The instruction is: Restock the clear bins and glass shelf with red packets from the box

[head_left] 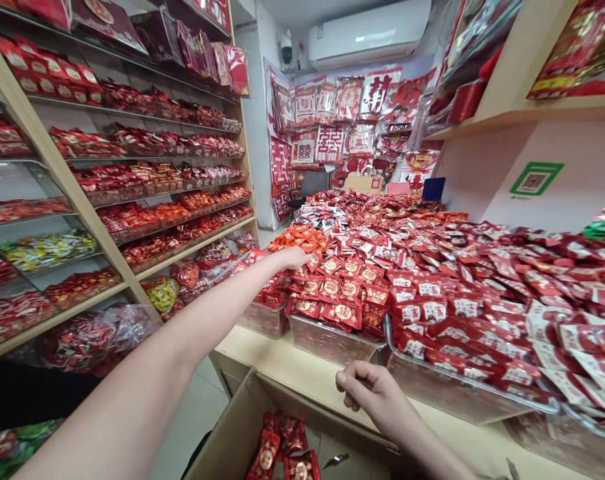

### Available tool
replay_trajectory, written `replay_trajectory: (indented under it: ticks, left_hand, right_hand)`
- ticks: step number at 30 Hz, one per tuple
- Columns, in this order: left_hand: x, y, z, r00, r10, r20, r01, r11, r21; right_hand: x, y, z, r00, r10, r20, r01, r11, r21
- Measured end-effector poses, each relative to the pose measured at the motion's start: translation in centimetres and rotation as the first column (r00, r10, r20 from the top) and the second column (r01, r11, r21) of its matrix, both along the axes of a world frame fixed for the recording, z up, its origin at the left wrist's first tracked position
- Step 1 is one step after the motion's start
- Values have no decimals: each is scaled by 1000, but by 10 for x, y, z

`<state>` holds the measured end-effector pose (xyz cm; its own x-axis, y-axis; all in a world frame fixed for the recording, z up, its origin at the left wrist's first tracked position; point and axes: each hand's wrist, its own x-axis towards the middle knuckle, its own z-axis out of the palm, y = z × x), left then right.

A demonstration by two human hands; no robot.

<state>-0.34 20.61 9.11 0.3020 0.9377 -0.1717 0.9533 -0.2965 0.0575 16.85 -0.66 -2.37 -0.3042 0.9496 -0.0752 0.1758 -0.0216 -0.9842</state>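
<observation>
My left hand (296,258) reaches out over the red packets (331,288) heaped in a clear bin (327,339). Its fingertips touch or hover at the back left of that heap, and whether they hold a packet is hidden. Above the front edge of an open cardboard box (292,393), my right hand (365,387) is curled, its thumb against the bent fingers; what it holds, if anything, cannot be made out. Several red packets (265,453) and a small dark metallic object (336,461) lie inside the box.
More bins of red packets (442,333) fill the table to the right and back. Orange-red packets (302,237) lie just beyond my left hand. Tall shelves (127,280) with packets stand on the left. A wooden shelf (522,113) overhangs at upper right.
</observation>
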Motion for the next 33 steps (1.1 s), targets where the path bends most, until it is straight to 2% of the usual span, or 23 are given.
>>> replay_trajectory:
  ticks: [8,15,19,24,28,33]
  left_hand:
    - [3,4,8,985,-90,-148,72,990,-122]
    - [3,10,5,973,-121,-196,91,984,-154]
    - [6,14,5,974,-104,-201,78,988,-131]
    - [9,16,18,979,-87,-182,86,996,-9]
    - [16,12,24,973,-197,-123,207,976,74]
    - [28,16,21,930,-353,-101,357,934,22]
  right_hand:
    - [1,-1,0,997,35,70,-36,999,7]
    - [1,-2,1,992,54,111,-59,998,35]
    - [1,-2,2,992,57,112,-62,997,35]
    - [0,-2,6,989,53,136,-60,997,43]
    - [-1,-2,8,985,54,162,-64,996,56]
    - [-1,-2,7,989,48,142,-58,996,63]
